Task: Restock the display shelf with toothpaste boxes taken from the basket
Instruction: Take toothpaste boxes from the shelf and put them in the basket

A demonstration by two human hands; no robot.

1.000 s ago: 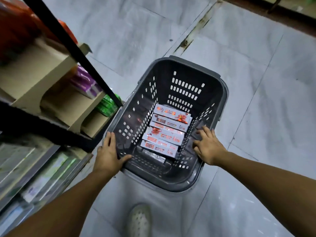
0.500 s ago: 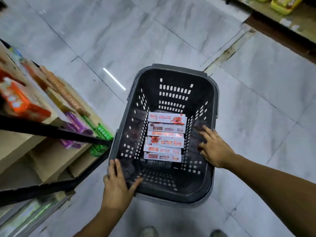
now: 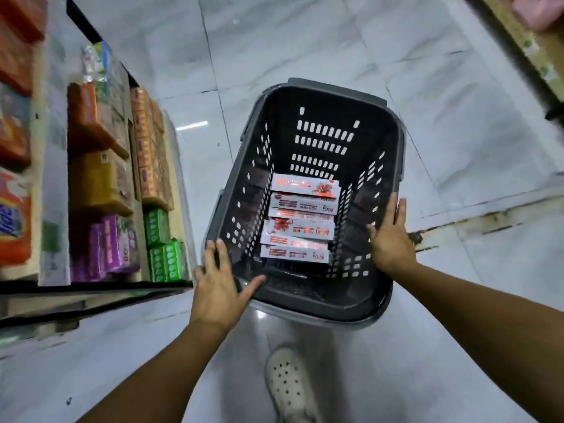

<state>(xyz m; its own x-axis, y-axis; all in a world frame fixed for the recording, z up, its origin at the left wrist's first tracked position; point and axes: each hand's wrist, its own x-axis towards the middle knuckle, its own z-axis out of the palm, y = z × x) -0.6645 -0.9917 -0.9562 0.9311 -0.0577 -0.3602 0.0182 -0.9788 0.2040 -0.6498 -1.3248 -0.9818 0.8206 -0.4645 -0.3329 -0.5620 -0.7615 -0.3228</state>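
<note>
A dark grey plastic basket (image 3: 323, 87) sits in the middle of the view over the tiled floor. Several white-and-red toothpaste boxes (image 3: 302, 221) lie stacked flat in a row on its bottom. My left hand (image 3: 219, 285) rests on the basket's near-left corner, fingers straight along the outside and thumb spread over the near rim. My right hand (image 3: 390, 239) lies flat against the right rim, fingers straight and pointing away from me. Neither hand touches a box.
A display shelf (image 3: 183, 190) on the left holds orange, brown, purple and green packs, close to the basket's left side. Another shelf edge (image 3: 531, 41) shows at the top right. My white shoe (image 3: 288, 383) is below the basket on the grey tiles.
The basket has swung with my view, and the left shelf now shows more of its stocked packs. Both hands stay on the rim at the same places.
</note>
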